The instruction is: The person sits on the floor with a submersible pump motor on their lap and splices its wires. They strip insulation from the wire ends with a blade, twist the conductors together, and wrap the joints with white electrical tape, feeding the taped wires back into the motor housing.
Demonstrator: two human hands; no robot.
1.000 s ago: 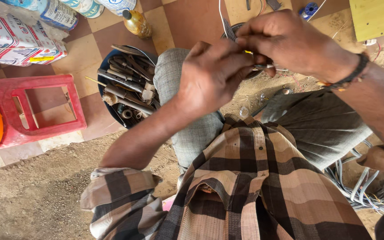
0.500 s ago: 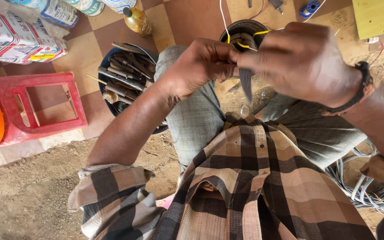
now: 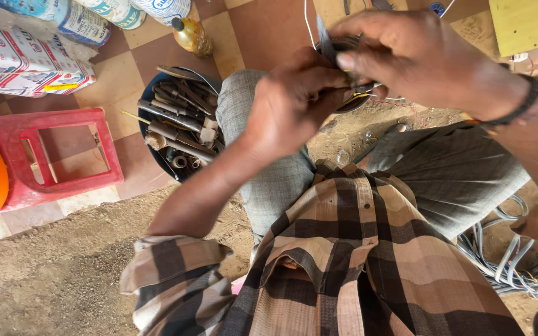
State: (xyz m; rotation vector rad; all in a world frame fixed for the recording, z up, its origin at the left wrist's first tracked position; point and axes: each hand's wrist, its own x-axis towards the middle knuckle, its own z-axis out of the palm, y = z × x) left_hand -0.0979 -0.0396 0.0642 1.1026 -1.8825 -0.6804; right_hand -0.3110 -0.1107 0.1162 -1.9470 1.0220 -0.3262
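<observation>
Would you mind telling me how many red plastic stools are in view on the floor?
1. The red plastic stool stands on the tiled floor at the left, beside the dark round bucket of metal tools. Others may lie outside the frame.

Shirt [image 3: 368,261] brown/tan plaid, trousers [image 3: 449,174] grey check; left of them red stool [image 3: 63,158], dark blue tool bucket [image 3: 157,146], floor tiles [image 3: 263,31] brown/cream checker

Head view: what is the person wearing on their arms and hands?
Both hands are bare, no gloves: left hand, right hand. A dark band circles the right wrist. The brown, tan and black plaid sleeve on the left arm is rolled up above the elbow.
</observation>
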